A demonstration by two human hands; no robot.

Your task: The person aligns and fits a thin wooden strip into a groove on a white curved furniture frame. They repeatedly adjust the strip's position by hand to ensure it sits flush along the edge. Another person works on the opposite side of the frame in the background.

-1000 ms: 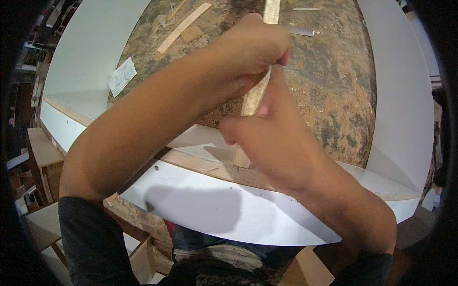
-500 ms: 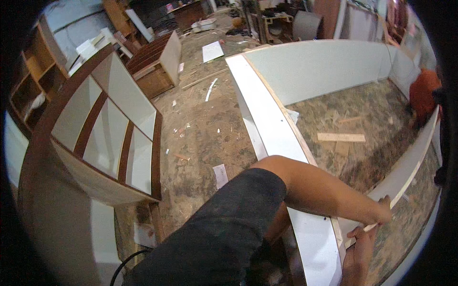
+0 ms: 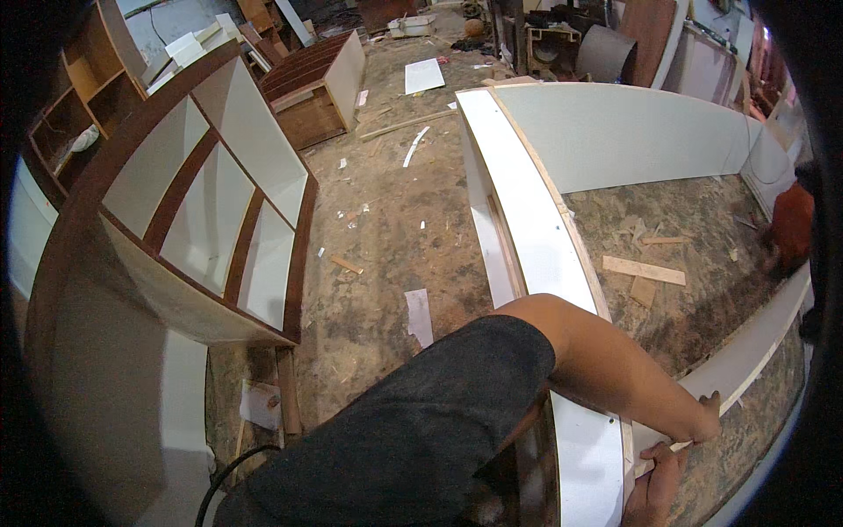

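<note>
A white panel (image 3: 746,351) with a pale wood edge runs from the near right toward the far right. My left hand (image 3: 702,420) is closed over its edge, the left arm reaching across from the lower left in a dark sleeve. Just nearer to me, my right hand (image 3: 657,474) also grips this edge, close to the corner. That corner meets a long white board (image 3: 527,206) with a pale wood strip along its side. A further white panel (image 3: 632,132) joins the board's far end. Parts of both hands' fingers are hidden behind the panel.
On the left stands a white-lined cabinet (image 3: 241,202) with dark brown edges. Offcuts (image 3: 645,270) lie on the floor inside the frame. Scraps, including a pale sheet (image 3: 420,318), litter the floor between. A person in orange-red (image 3: 790,228) is at the far right. A black cable (image 3: 230,470) curves at lower left.
The view has shifted, so the cabinet, boards and floor sit a little farther right in the picture. Both hands keep their hold on the panel's edge.
</note>
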